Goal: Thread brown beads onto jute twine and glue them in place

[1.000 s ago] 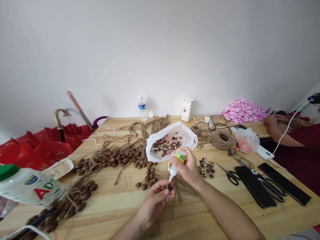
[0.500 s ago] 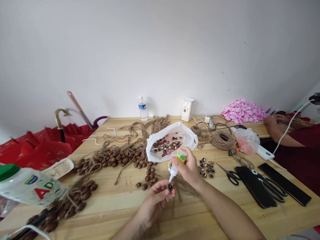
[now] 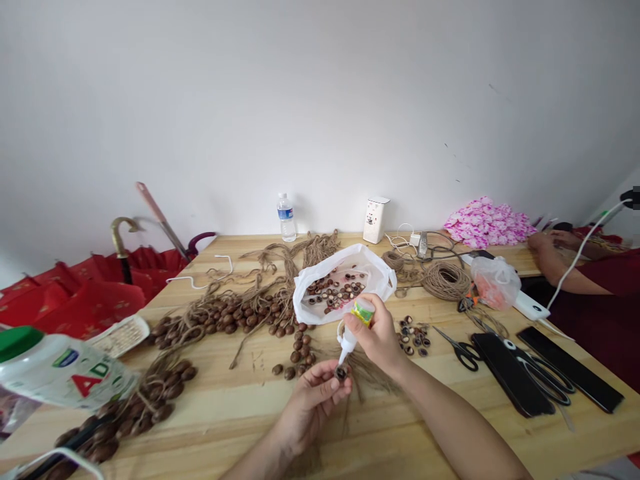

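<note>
Between the fingertips of my left hand [image 3: 316,400] is a brown nut shell half [image 3: 341,373], its hollow side facing up. My right hand [image 3: 375,333] grips a white glue bottle [image 3: 349,339] with a yellow-green label, tipped nozzle-down. The nozzle tip is at the shell's opening; whether glue is flowing I cannot tell. Behind my hands lies an open white plastic bag [image 3: 310,313] with many shell halves in it. Several more shell halves [image 3: 414,335] sit to the right of my right hand. Loose twine strands [image 3: 373,373] lie beneath my hands.
Brown nuts tied on twine [image 3: 225,317] spread across the left. A white bottle with a green cap [image 3: 65,373] stands front left. To the right are small scissors [image 3: 465,353], larger scissors [image 3: 545,377], a black phone [image 3: 510,373] and a twine coil [image 3: 445,280]. A co-worker's arm [image 3: 555,267] is far right.
Almost nothing differs. Both hands keep the same pose, with the glue nozzle still at the shell half; the whole view has shifted very slightly.
</note>
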The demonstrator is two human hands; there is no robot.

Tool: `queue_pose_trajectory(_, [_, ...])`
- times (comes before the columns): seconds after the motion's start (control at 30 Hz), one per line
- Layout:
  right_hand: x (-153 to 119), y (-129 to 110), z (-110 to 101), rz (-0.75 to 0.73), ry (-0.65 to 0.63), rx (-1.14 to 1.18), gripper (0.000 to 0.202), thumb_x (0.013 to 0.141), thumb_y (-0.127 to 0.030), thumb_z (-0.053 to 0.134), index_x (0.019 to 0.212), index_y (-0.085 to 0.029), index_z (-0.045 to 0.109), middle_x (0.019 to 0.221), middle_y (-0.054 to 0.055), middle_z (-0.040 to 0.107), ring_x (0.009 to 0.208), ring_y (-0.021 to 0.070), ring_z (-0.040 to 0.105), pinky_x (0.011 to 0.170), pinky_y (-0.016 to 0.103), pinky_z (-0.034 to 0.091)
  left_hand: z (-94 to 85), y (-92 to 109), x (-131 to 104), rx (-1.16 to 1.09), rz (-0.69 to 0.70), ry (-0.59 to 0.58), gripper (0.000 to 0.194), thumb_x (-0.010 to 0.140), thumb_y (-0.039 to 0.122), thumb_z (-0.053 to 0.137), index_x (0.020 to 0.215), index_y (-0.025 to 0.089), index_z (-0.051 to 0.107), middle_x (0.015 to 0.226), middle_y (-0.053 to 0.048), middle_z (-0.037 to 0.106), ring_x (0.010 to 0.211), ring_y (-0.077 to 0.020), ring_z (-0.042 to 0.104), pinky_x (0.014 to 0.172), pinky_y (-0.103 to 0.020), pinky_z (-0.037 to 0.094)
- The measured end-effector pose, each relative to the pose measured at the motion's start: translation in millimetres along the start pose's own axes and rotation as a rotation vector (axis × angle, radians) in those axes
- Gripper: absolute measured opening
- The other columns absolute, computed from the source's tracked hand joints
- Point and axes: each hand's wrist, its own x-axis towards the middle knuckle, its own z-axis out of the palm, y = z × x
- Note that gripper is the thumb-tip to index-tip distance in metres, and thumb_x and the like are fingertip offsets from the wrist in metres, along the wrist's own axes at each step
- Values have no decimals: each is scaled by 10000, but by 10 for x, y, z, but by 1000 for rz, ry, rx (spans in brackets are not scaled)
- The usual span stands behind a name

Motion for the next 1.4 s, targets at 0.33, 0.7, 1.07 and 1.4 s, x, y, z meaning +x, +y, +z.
queue_pose_trajectory(0.33, [8,5,-11,-8,-3,-18,299,774,-361,634,980,-218,471,733,-9,552,634,143,523,581,248,440,30,25,-6,10,6,0,235,623,112,771,846,142,702,838,-50,729,736,-141,671,749,-261,517])
queue_pose_trajectory(0.7, [17,6,-20,10,5,16,293,772,-374,631,963,-215,476,723,-17,548,617,132,518,564,234,434,1,7,16,2,28,-17,249,614,116,774,852,153,708,742,-23,707,633,-97,626,641,-206,488])
queue_pose_trajectory(1.07, [15,-10,-20,-1,-8,19,284,779,-363,628,967,-220,470,727,-21,537,617,131,514,568,236,436,14,34,-14,-36,4,39,234,627,126,763,853,150,708,748,-44,725,690,-140,670,702,-252,521])
queue_pose_trajectory(1.4, [7,-5,-14,-3,-10,39,305,765,-346,644,988,-222,477,745,-17,543,625,131,517,575,236,441,0,14,8,-42,12,19,193,652,173,762,833,155,697,751,-52,737,715,-158,686,719,-268,522])
